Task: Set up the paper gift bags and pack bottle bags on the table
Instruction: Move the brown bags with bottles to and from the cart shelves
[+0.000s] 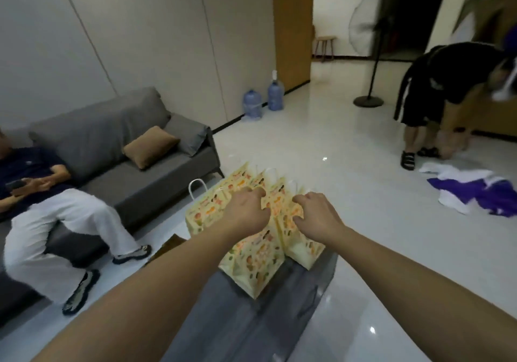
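Several pale yellow paper gift bags [257, 261] with an orange and green print and white handles stand bunched at the far end of a dark glossy table [265, 319]. My left hand [247, 212] grips the top edges of the bags on the left of the bunch. My right hand [316, 216] has its fingers curled over the top edges of the bags on the right. One white handle [195, 188] sticks up at the left side. The bags' openings are hidden under my hands. I see no bottle bags.
A grey sofa [117, 149] with a brown cushion runs along the left; a person in white trousers sits there, feet near the table. Another person bends over at the right by a standing fan [369, 54]. Purple and white cloth [475, 191] lies on the floor.
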Available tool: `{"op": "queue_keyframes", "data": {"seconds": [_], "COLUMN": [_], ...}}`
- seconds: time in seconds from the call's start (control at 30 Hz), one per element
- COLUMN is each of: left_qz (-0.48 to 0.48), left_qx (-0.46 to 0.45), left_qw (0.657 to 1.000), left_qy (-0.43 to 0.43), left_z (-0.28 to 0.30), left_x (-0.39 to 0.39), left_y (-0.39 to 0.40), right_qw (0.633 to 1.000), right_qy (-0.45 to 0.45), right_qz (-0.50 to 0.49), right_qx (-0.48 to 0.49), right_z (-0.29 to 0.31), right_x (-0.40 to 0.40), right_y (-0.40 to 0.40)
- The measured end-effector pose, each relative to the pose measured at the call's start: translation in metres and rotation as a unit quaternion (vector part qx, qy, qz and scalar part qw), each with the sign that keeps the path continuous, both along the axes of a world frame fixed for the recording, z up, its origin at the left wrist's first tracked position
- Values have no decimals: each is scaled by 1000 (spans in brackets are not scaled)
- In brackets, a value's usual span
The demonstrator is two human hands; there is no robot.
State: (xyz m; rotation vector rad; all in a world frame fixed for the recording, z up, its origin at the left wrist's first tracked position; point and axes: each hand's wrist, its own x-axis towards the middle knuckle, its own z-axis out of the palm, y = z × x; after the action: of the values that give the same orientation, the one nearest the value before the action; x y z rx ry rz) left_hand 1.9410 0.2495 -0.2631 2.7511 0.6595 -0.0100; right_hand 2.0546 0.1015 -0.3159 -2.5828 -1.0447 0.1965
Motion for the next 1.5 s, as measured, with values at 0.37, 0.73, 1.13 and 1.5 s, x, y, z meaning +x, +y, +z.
{"op": "queue_keyframes", "data": {"seconds": [0.37,0.73,1.13,1.5], "left_qz": [-283,-520,-707,-816], "left_qx": [-24,-40,-55,-56], "left_qw": [959,848,690,554], "left_qy": [17,95,143,158], "left_z": [-23,-78,-115,-122], "left_x": [186,263,303,318], "left_y": [-327,-645,-835,-915], "right_qw": [946,817,639,490], "right_qy": [51,127,173,194], "right_qz": [-320,-562,-749,-850], "right_qx": [20,8,11,24], "right_z": [-40,-85,-103,-104], "right_x": [78,61,1,-17], "right_y": [-375,-681,-782,-776]}}
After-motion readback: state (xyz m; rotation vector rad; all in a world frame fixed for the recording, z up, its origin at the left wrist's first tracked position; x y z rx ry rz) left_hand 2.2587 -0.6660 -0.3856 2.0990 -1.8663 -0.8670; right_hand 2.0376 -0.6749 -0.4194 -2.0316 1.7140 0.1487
